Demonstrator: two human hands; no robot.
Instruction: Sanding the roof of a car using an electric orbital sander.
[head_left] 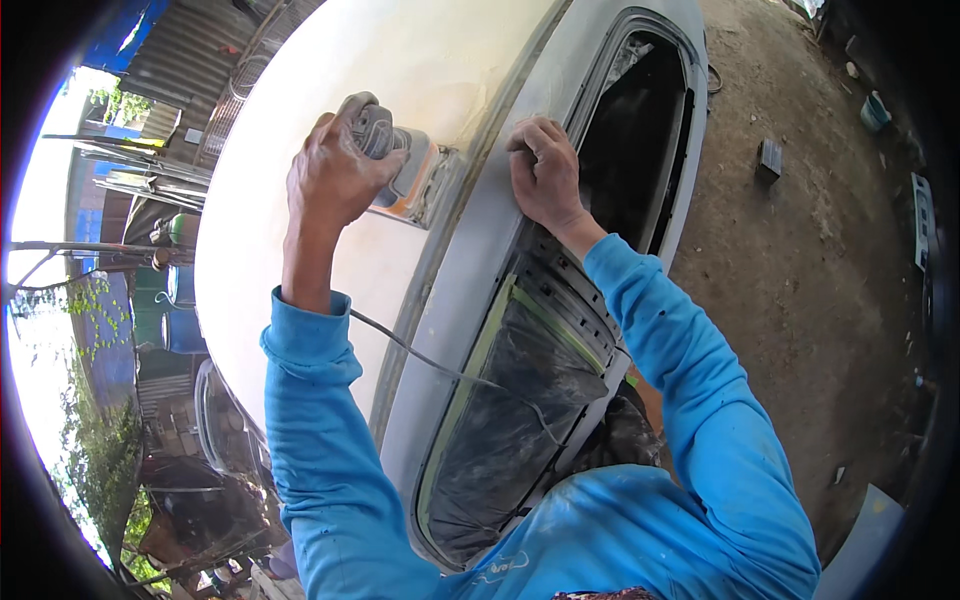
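My left hand (335, 175) is wrapped around a grey and orange electric sander (408, 175). The sander's flat pad lies on the cream-white car roof (265, 215), close to the long seam along the roof's edge. From under my left wrist a dark cord (425, 358) trails back across the roof and the side window. My right hand (545, 172) rests on the grey roof rail (470, 235) above the side openings. Its fingers are curled in, their tips partly hidden, and I see nothing held in them. Pale dust coats both hands.
Dark plastic sheeting (520, 375) edged with green tape covers the nearer window; the farther window opening (640, 140) is dark. To the right, on the dirt ground (780, 300), are a small dark block (769, 160) and a bucket (875, 112). Blue drums (183, 330) stand left of the car.
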